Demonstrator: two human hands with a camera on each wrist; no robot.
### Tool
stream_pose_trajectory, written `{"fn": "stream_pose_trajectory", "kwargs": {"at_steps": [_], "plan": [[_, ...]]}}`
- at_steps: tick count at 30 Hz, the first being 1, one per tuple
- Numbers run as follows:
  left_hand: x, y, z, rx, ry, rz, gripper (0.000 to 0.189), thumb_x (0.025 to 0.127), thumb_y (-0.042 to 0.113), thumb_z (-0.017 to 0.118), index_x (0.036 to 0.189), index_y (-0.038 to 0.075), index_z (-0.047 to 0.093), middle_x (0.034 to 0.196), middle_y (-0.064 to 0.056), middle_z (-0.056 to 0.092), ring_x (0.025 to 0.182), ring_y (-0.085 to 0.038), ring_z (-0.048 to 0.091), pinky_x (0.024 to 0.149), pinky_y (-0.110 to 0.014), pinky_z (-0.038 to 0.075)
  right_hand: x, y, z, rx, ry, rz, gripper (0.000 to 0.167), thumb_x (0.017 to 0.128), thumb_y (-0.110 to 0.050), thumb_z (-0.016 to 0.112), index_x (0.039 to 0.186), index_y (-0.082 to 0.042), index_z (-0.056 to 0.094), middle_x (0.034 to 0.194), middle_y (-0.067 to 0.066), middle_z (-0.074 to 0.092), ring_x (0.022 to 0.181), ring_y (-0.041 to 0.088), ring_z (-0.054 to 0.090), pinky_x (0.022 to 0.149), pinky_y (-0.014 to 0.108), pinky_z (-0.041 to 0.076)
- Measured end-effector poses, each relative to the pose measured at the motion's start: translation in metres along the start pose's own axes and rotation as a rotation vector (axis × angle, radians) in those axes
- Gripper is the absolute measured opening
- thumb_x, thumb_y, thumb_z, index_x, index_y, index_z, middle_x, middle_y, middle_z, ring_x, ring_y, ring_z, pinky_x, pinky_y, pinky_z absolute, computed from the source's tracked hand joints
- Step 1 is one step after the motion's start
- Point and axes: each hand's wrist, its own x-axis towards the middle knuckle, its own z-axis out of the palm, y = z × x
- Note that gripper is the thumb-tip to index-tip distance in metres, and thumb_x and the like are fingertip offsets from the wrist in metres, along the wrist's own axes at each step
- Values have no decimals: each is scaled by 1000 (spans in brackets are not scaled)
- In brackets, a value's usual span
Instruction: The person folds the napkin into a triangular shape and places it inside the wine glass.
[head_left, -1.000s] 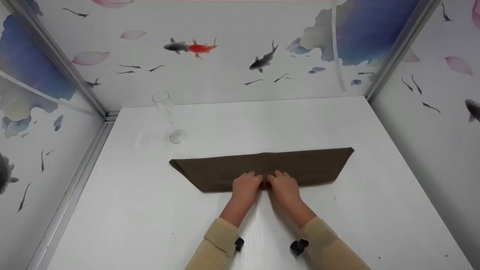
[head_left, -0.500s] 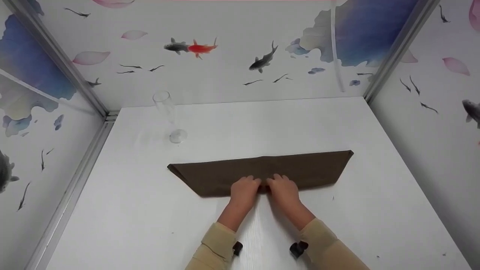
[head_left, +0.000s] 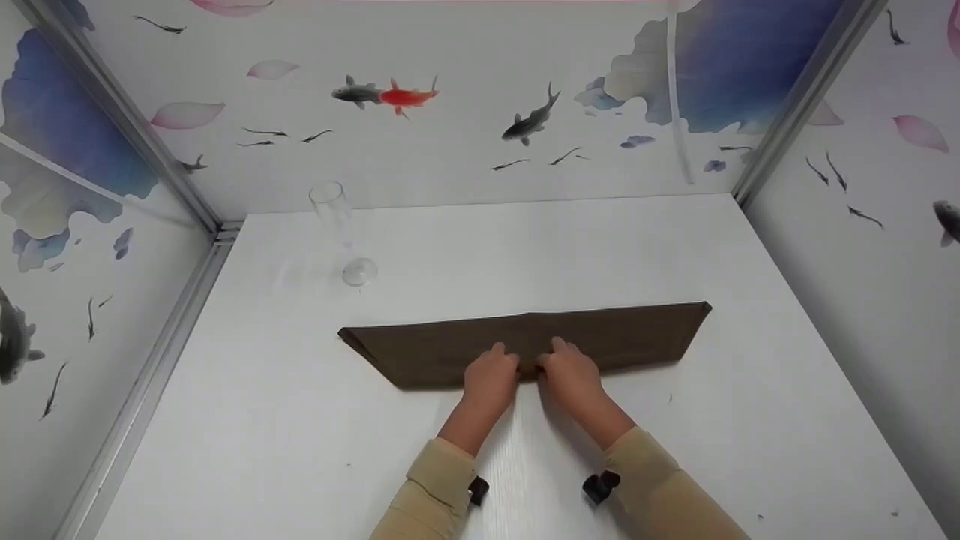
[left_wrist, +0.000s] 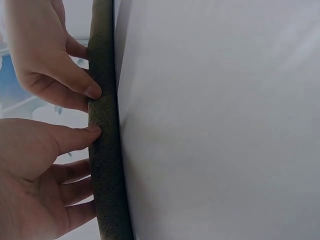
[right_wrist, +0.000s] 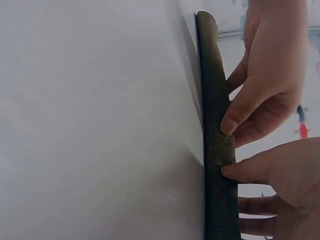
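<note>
The brown cloth [head_left: 420,349] lies across the white table [head_left: 247,420] in front of me, folded down to a long band with slanted ends, its far edge longer than its near one. I take the main folding to be done: layers show at the left corner, and up close the edge nearest me is thick and rounded, as if turned over or just starting to roll, though I can't tell how many turns are in it. What looks left is the flat stretch beyond my fingers, neither gathered nor rolled up. My left hand [head_left: 491,377] pinches the near edge just left of its middle, thumb on the side facing me, fingers over the far side; my right hand [head_left: 572,375] pinches it likewise just right of the middle, the two thumbs close but apart. Past the cloth, towards the back left, a clear glass [head_left: 337,220] stands on its foot, touched by neither hand. Behind that rises the fish-printed back wall [head_left: 435,161].
</note>
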Motion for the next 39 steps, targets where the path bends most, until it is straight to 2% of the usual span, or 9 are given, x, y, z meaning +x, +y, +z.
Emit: {"fn": "stream_pose_trajectory", "kwargs": {"at_steps": [4,9,13,19,22,28,32,35,39], "plan": [[2,0,-1,-24,-23,-7,9,93,16,68,94,8,72,110,-14,60,90,-25,63,71,-37,55,1,1,2,0,17,-8,12,89,-10,71,99,-6,75,107,19,63,95,34,62,77,46,54],[5,-1,-2,-26,-27,0,6,93,10,66,92,6,71,105,-15,57,91,-27,62,72,-37,55,2,2,4,21,92,-19,10,86,-9,75,94,-5,71,85,9,57,78,27,57,69,44,51],[7,0,-3,-41,-44,-6,10,92,4,65,102,6,69,103,-14,57,91,-27,61,72,-37,55,2,1,3,8,139,-33,6,83,-8,77,86,-7,72,82,8,56,74,26,54,67,44,50],[12,2,-6,-89,-94,-49,30,95,1,61,124,6,60,113,-16,58,101,-30,61,80,-41,54,2,0,1,-60,156,-71,7,80,-11,81,85,-9,77,82,8,59,74,27,55,69,46,52],[13,3,-5,-71,-83,-48,28,93,0,62,120,8,62,110,-14,59,98,-29,62,77,-41,54,2,0,2,-70,180,-95,7,78,-10,82,84,-9,78,81,9,59,72,26,53,66,45,51],[11,5,-5,43,-9,-20,12,87,3,70,92,14,70,91,-6,58,85,-23,57,69,-38,53,3,1,4,-54,215,-113,6,80,-8,79,85,-12,80,86,12,62,74,29,55,64,46,51],[9,7,-4,95,-31,-23,13,87,4,71,94,15,73,94,-5,59,88,-23,55,74,-40,53,5,0,3,-43,188,-102,6,82,-9,77,87,-11,80,92,14,63,79,31,58,68,49,51],[8,8,-4,104,-70,-33,15,89,5,70,100,15,74,99,-6,61,94,-25,55,82,-44,51,6,0,2,-60,166,-98,3,84,-10,76,85,-10,79,84,11,59,74,29,56,66,48,50],[9,7,-3,89,-88,-46,16,89,6,69,101,15,73,100,-6,62,96,-25,55,82,-45,52,8,0,2,-43,142,-82,3,84,-9,75,83,-10,78,75,7,54,69,26,54,62,45,49]]}}
